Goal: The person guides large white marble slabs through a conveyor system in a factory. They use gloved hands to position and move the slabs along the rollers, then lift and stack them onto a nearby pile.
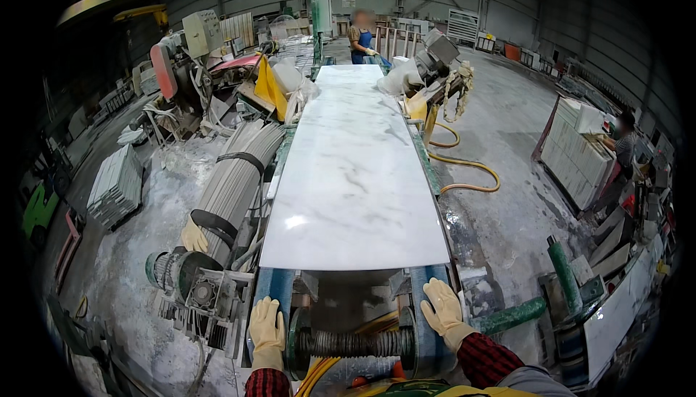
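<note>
The slab (355,172) at centre is white, clouded with soft grey veining — below it, blue belts (274,285) and hands (444,308) in cream gloves (267,330), with red-and-black checked sleeves (487,359). Yellow colours the sheet (270,92) upper left and the hose (481,187) right of centre; the lower-right pipe (516,316) is green.

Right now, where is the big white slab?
In the head view, the white slab runs lengthwise down the middle, its near edge over two blue strips, just beyond the left hand and right hand.
</note>
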`<state>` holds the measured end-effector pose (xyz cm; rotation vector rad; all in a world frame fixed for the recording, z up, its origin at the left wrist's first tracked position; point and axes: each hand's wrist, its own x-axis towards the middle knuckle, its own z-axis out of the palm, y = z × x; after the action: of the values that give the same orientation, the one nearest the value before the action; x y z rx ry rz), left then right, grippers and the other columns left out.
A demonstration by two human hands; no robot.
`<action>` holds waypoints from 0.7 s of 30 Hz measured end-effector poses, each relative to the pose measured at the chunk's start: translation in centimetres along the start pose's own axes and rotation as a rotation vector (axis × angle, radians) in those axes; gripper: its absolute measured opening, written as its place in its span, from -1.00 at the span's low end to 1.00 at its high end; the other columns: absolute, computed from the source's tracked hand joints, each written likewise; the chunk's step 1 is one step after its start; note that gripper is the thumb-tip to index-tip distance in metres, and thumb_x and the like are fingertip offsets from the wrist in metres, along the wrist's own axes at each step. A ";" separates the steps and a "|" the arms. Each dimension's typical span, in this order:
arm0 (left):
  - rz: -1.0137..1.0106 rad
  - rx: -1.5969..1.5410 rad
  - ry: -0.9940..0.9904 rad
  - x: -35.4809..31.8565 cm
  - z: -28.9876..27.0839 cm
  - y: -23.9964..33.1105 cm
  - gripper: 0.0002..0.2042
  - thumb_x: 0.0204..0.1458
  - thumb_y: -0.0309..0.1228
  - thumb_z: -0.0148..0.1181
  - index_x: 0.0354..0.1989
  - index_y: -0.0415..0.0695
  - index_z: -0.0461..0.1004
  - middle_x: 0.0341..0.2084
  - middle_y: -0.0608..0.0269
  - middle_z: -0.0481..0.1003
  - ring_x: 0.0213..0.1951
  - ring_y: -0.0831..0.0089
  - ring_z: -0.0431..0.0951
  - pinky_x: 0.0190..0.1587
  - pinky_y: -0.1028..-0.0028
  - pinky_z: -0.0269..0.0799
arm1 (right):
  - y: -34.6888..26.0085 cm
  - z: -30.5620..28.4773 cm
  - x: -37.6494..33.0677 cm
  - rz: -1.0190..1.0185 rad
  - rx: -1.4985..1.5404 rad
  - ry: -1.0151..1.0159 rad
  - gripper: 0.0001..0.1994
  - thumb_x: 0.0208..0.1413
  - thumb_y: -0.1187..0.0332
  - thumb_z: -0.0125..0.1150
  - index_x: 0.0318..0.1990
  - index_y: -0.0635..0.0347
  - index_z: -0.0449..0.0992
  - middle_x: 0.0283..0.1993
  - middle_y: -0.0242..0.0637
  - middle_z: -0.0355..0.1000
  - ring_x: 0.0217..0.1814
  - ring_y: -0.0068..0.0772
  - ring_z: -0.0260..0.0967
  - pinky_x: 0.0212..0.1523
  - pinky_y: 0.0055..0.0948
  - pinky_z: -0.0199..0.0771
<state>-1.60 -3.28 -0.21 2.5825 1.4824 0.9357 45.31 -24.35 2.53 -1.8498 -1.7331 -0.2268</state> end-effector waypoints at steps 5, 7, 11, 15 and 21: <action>0.029 -0.017 0.025 -0.1 -0.1 -0.1 -0.67 0.30 -0.45 0.33 0.21 -0.19 0.63 0.28 -0.21 0.60 0.32 -0.27 0.55 0.46 -0.08 0.39 | -0.1 -0.1 0.0 -0.010 0.011 -0.002 -0.55 0.22 0.31 0.40 0.22 0.30 0.52 0.27 0.16 0.52 0.33 0.33 0.45 0.44 0.16 0.44; 0.038 -0.016 0.032 -0.2 -0.3 0.0 -0.67 0.30 -0.46 0.33 0.22 -0.20 0.62 0.26 -0.23 0.60 0.29 -0.29 0.55 0.44 -0.09 0.40 | -0.3 -0.3 0.0 -0.003 0.010 -0.016 -0.54 0.22 0.32 0.41 0.22 0.31 0.52 0.28 0.16 0.52 0.35 0.33 0.44 0.46 0.16 0.44; 0.044 -0.013 0.036 -0.2 -0.3 0.2 -0.67 0.29 -0.48 0.32 0.22 -0.19 0.61 0.25 -0.23 0.60 0.28 -0.29 0.55 0.43 -0.09 0.41 | 0.0 0.0 -0.6 0.010 0.013 -0.015 -0.52 0.26 0.30 0.40 0.28 0.30 0.53 0.34 0.19 0.52 0.44 0.35 0.43 0.53 0.16 0.39; 0.059 -0.018 0.026 -0.2 -0.5 -0.1 -0.68 0.27 -0.53 0.31 0.20 -0.19 0.60 0.22 -0.21 0.61 0.26 -0.28 0.57 0.40 -0.08 0.43 | 0.1 0.1 -0.9 0.032 0.010 -0.043 -0.51 0.31 0.30 0.41 0.34 0.26 0.53 0.40 0.23 0.51 0.48 0.39 0.43 0.58 0.18 0.37; 0.069 -0.044 0.046 -0.1 -1.1 0.4 -0.69 0.25 -0.57 0.30 0.17 -0.21 0.61 0.20 -0.21 0.61 0.23 -0.27 0.58 0.37 -0.07 0.46 | -0.1 -0.1 -1.2 0.019 -0.002 -0.037 -0.53 0.30 0.30 0.36 0.30 0.28 0.53 0.40 0.21 0.49 0.49 0.35 0.39 0.57 0.16 0.35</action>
<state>-1.88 -3.85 0.71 2.6142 1.3745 1.0290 45.04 -25.37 2.04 -1.8821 -1.7399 -0.1875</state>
